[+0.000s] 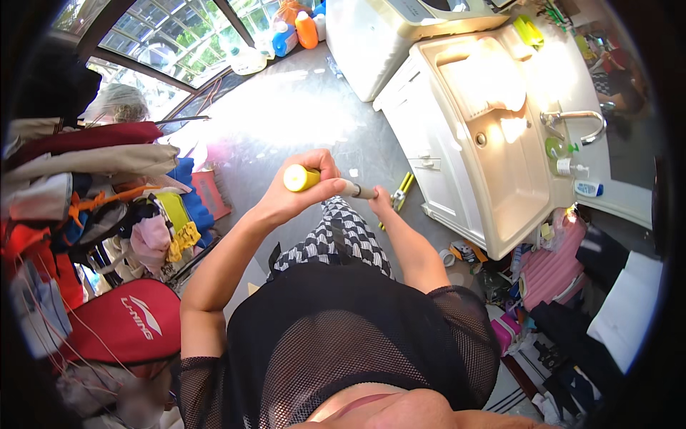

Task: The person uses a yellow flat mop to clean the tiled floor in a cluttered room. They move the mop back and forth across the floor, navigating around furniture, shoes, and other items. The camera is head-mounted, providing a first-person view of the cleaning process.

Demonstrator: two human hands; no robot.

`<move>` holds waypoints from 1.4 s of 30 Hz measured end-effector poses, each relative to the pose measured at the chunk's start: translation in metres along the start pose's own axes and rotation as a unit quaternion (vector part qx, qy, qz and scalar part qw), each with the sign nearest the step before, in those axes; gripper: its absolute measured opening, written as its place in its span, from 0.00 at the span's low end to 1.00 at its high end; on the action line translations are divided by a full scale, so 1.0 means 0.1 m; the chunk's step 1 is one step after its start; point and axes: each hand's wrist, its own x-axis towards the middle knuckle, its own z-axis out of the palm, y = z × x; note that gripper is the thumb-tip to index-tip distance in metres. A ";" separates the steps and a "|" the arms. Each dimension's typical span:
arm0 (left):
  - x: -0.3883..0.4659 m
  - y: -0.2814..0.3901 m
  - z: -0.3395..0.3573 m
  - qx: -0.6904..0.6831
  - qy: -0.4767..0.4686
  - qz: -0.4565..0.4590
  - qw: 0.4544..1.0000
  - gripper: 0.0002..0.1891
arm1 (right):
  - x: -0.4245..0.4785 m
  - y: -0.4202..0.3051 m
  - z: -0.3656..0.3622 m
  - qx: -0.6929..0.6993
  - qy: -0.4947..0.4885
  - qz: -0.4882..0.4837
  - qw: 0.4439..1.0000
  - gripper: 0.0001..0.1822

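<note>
My left hand (286,197) is closed around the top of a long pole (351,187), just below its yellow end cap (297,178). Further down, my right hand (381,201) grips the pole's grey section. The pole slants away from me to the right. Beyond my right hand, on the grey floor, is a head with two yellow bars and a metal bracket (397,199), apparently that of a squeeze mop. My right hand hides where pole and head join. Checkered trousers (337,236) show below my hands.
At right stands a white cabinet (423,145) with a laundry sink (528,187); a white appliance (364,48) is behind it. Detergent bottles (284,38) line the window side. Piled clothes (91,155) and a red racket bag (126,322) crowd the left. A pink folded item (552,265) lies lower right.
</note>
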 end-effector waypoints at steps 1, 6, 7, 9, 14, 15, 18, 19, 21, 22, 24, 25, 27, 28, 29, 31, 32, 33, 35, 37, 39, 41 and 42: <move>0.10 0.03 -0.07 -0.001 0.014 0.003 1.000 0.13 | 0.20 -0.03 -0.02 -0.009 -0.002 -0.020 1.000 0.05; 0.05 0.04 -0.53 0.001 0.129 0.057 0.990 0.12 | 0.90 -0.50 0.05 -0.095 -0.128 -0.089 0.983 0.08; -0.07 -0.03 -0.65 -0.024 0.138 0.095 0.986 0.12 | 0.98 -0.61 0.12 -0.118 -0.164 -0.111 0.973 0.08; -0.36 -0.04 -0.73 -0.085 0.234 0.082 0.965 0.12 | 1.07 -0.85 0.33 -0.166 -0.234 -0.155 0.945 0.09; -1.15 0.03 -0.72 -0.054 0.409 0.108 0.904 0.10 | 0.87 -1.57 0.90 -0.214 -0.325 -0.143 0.910 0.09; -1.27 0.06 -0.71 -0.042 0.429 0.111 0.896 0.10 | 0.78 -1.77 0.93 -0.212 -0.333 -0.148 0.907 0.09; -1.55 0.19 -0.72 -0.014 0.422 0.150 0.894 0.10 | 0.74 -2.21 1.05 -0.263 -0.401 -0.230 0.847 0.09; -1.64 0.20 -0.77 0.002 0.392 0.166 0.905 0.10 | 0.77 -2.40 1.08 -0.287 -0.433 -0.257 0.815 0.10; -1.77 0.24 -0.90 0.039 0.326 0.203 0.922 0.10 | 0.72 -2.62 1.18 -0.358 -0.456 -0.306 0.755 0.15; -1.82 0.25 -0.95 0.045 0.299 0.215 0.929 0.10 | 0.72 -2.70 1.19 -0.385 -0.467 -0.331 0.724 0.12; -1.88 0.29 -1.01 0.063 0.309 0.218 0.924 0.10 | 0.76 -2.93 1.19 -0.424 -0.468 -0.367 0.684 0.10; -1.90 0.27 -1.02 0.068 0.328 0.223 0.916 0.10 | 0.75 -3.07 1.18 -0.432 -0.462 -0.378 0.676 0.10; -1.96 0.30 -1.12 0.076 0.339 0.246 0.905 0.10 | 0.83 -3.26 1.22 -0.433 -0.448 -0.397 0.673 0.10; -1.97 0.33 -1.17 0.080 0.344 0.253 0.901 0.10 | 0.91 -3.32 1.27 -0.428 -0.439 -0.405 0.679 0.10; -1.93 0.34 -1.22 0.071 0.357 0.266 0.893 0.09 | 1.01 -3.40 1.30 -0.422 -0.430 -0.411 0.684 0.10; -1.85 0.32 -1.34 0.062 0.383 0.285 0.876 0.09 | 1.14 -3.63 1.36 -0.431 -0.402 -0.395 0.704 0.09; -1.78 0.32 -1.44 0.058 0.380 0.288 0.877 0.09 | 1.28 -3.69 1.41 -0.432 -0.393 -0.392 0.711 0.10; -1.71 0.33 -1.52 0.057 0.378 0.293 0.876 0.09 | 1.40 -3.71 1.47 -0.432 -0.390 -0.388 0.715 0.10; -1.48 0.34 -1.85 0.062 0.350 0.296 0.886 0.08 | 1.74 -3.77 1.53 -0.389 -0.332 -0.424 0.747 0.11; -1.22 0.34 -2.16 0.060 0.376 0.285 0.880 0.07 | 2.02 -4.11 1.53 -0.423 -0.370 -0.360 0.744 0.09; -0.83 0.48 -2.47 0.061 0.363 0.267 0.891 0.05 | 2.55 -4.08 1.54 -0.396 -0.320 -0.399 0.763 0.12; -0.45 0.54 -2.68 0.045 0.352 0.237 0.904 0.06 | 2.96 -4.06 1.53 -0.367 -0.319 -0.412 0.771 0.11; -0.23 0.57 -2.76 0.051 0.350 0.234 0.906 0.06 | 3.21 -3.99 1.51 -0.329 -0.310 -0.408 0.793 0.10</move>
